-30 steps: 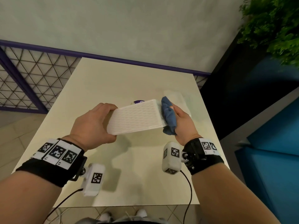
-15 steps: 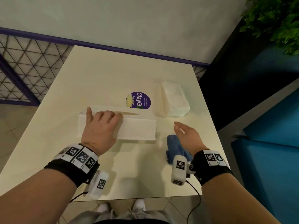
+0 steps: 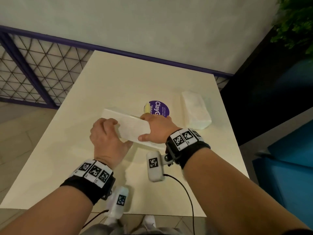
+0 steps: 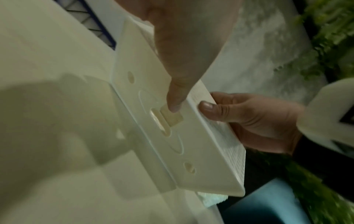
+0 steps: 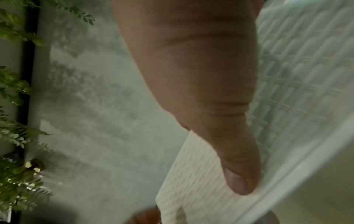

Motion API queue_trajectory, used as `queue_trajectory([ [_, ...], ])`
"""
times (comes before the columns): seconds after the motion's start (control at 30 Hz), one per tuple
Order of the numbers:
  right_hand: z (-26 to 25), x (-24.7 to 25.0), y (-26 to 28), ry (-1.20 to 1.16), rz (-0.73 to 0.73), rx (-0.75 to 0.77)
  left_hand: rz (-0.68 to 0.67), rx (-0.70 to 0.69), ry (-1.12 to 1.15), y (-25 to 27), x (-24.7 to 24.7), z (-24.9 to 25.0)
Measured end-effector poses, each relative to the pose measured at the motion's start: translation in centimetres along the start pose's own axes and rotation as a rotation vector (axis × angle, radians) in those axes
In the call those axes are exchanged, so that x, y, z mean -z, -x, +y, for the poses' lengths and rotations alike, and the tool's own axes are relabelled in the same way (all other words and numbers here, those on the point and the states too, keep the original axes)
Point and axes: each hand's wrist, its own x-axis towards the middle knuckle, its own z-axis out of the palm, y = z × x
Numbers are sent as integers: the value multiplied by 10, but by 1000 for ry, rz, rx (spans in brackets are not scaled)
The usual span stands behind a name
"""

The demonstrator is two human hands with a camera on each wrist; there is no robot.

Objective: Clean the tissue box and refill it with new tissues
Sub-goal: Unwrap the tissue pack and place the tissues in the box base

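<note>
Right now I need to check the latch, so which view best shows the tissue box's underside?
The left wrist view: the tissue box shows its base panel with the slot and holes. The head view shows only its textured side between both hands; the right wrist view shows only blurred textured sides.

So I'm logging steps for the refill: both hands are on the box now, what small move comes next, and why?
Probably press the latch to free the base panel. The left hand and right hand hold the box tilted, a left fingertip already sits on the latch, and the tissues wait beside it.

A café or lounge corner: cream table [image 3: 108, 85], branded purple sticker [image 3: 158, 108], blue seating [image 3: 288, 167], greenery [image 3: 296, 19].
</note>
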Motion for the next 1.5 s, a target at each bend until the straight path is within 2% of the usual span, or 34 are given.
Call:
queue_trajectory([
  [0.07, 0, 4, -3, -114, -59, -10, -69, 282, 242, 2, 3, 1],
  [0.13, 3, 3, -3, -232, -62, -34, -279, 624, 689, 0, 7, 6],
  [0.2, 5, -1, -1, -315, -34, -40, -468, 806, 1180, -4, 4, 1],
  [0.23, 6, -2, 1, -343, -17, -33, -538, 837, 1301, -7, 2, -2],
  [0.3, 6, -3, 5, -413, 14, -16, -598, 839, 1395, -9, 2, -1],
  [0.53, 5, 8, 26, -629, 61, 49, -647, 889, 1515, -11, 4, 13],
  [0.67, 10, 8, 28, -649, 35, 51, -692, 839, 1527, -12, 7, 24],
  [0.83, 13, 1, 25, -675, 1, 46, -660, 833, 1542, -13, 11, 31],
  [1.07, 21, 1, 30, -765, 2, 61, -781, 720, 1579, -10, 15, 28],
  [1.23, 39, 7, 34, -783, 82, 4, -717, 776, 1653, -3, 15, 21],
  [1.33, 48, 15, 36, -730, 48, -15, -725, 815, 1575, 3, 15, 24],
  [1.43, 46, 20, 27, -536, 44, -21, -582, 939, 1611, 7, 9, 25],
  [1.5, 45, 27, 17, -454, 79, -60, -517, 1004, 1554, 9, 7, 21],
])
